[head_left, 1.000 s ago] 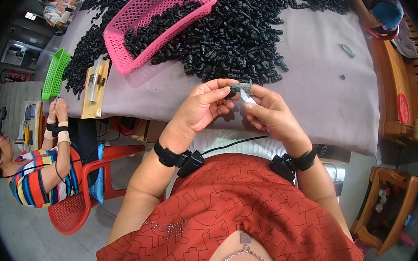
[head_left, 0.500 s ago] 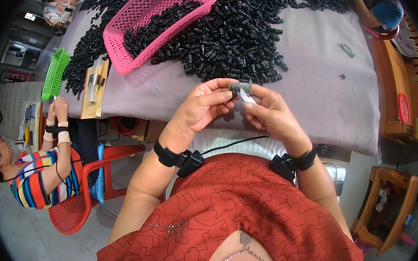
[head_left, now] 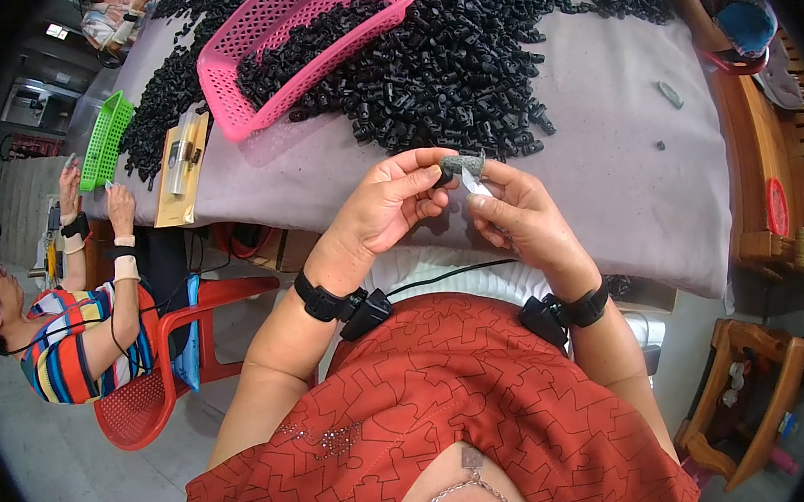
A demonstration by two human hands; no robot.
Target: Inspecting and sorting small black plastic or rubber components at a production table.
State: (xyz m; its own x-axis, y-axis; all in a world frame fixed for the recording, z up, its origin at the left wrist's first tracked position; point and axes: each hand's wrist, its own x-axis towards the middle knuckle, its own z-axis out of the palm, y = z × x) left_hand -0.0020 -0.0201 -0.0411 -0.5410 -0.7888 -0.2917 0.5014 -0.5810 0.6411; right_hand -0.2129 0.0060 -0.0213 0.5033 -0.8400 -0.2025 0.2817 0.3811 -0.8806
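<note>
Wristbands sit on both my forearms, near my red shirt. Just beyond, my left hand [head_left: 389,209] and right hand [head_left: 519,217] meet above the near edge of the table [head_left: 602,138]. Both pinch one small grey part [head_left: 463,163], fingertips closed on it from either side; a pale sliver at my right thumb may be a second piece, too small to tell. Farther off lies the heap of black parts [head_left: 443,66], with the pink basket [head_left: 297,31] on its left. Far left, another person [head_left: 72,308] sits on a red chair.
</note>
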